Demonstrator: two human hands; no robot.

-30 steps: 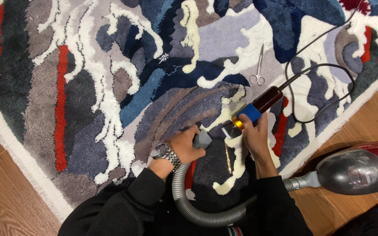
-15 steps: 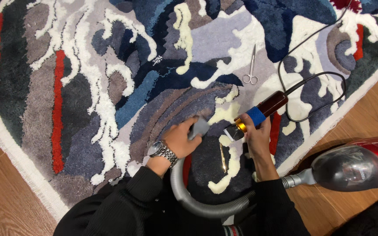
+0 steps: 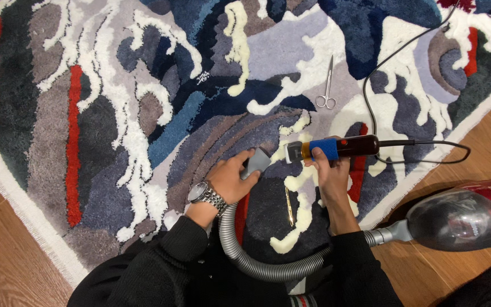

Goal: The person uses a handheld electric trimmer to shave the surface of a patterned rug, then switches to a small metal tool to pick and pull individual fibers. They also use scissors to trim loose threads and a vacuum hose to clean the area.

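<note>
Your left hand [image 3: 229, 179], with a watch [image 3: 206, 194] on its wrist, has its grip closed around the grey vacuum nozzle [image 3: 256, 161], pressing it flat on the rug [image 3: 103, 113]. The ribbed hose [image 3: 257, 262] curls from it under your arms toward the red vacuum cleaner [image 3: 461, 219] on the wood floor [image 3: 7, 267]. A slim yellowish tool [image 3: 288, 206] lies on the pile between your hands; you cannot tell what it is. Your right hand [image 3: 331, 173] is wrapped tight around the blue-banded clippers [image 3: 333, 149], which lie level with the blade head just beside the nozzle. Half a second ago the clippers tilted up to the right; now they have swung flat and the nozzle has slid closer, so both tools meet on the cream patch, which looks like trimming and suction at one spot. Scissors [image 3: 327, 91] sit apart higher up, and the black cord [image 3: 404, 145] loops off right
</note>
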